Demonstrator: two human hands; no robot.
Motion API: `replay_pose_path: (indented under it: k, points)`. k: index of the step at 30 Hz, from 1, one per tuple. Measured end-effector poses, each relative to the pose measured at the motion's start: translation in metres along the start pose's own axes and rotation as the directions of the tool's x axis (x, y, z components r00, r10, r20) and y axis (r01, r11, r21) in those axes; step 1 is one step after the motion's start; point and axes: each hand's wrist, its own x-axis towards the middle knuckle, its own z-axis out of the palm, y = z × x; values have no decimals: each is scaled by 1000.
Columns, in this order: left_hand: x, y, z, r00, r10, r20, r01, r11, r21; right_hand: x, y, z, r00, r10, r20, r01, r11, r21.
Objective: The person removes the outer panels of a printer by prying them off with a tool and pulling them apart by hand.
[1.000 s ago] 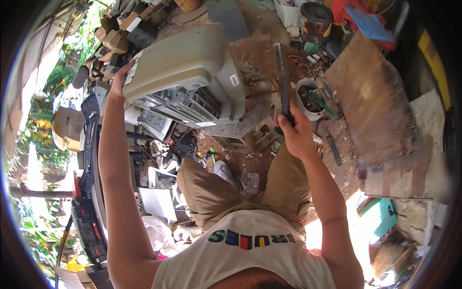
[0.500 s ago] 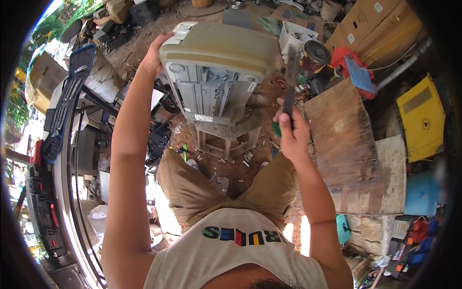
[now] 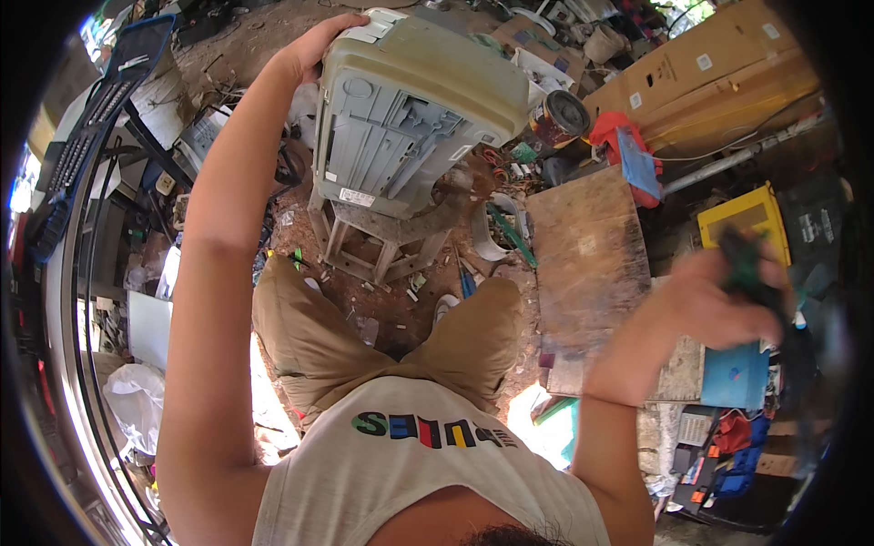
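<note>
A bulky grey-beige printer casing (image 3: pixel 414 68), its ribbed grey side facing me, stands tilted on a low wooden stool (image 3: pixel 386 259). At its upper left corner, my left hand (image 3: pixel 314 50) grips the edge, with the fingers partly hidden over the top. Out to the right, well apart from the casing, my right hand (image 3: pixel 715 296) is closed around a long dark bar-like tool with a green handle (image 3: pixel 745 268). Motion smears that tool, so its exact kind and its far end do not show clearly.
A worn wooden board (image 3: pixel 592 241) lies right of the stool. Beyond it are a large cardboard box (image 3: pixel 706 77), a dark bucket (image 3: pixel 560 118), a red bag (image 3: pixel 614 136) and a yellow panel (image 3: pixel 748 223). Scraps litter the ground; a black metal frame runs along the left.
My right hand has swung the tool away from the casing, outward to the right and back toward me. My left hand stays on the casing's corner. The view has shifted to the right.
</note>
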Motion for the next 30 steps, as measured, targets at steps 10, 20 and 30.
replay_pose_path:
  k: [10,20,30]
  points:
    - [34,-3,8,998,48,-28,-43,990,131,-184,57,-56,605,743,286,-560,652,-511]
    - [0,-17,58,961,261,-87,-270,957,-108,-193,57,-57,367,849,380,-695,522,-494]
    - [-13,-27,48,922,380,-80,-385,921,-62,-206,76,-104,468,833,295,-788,544,-288]
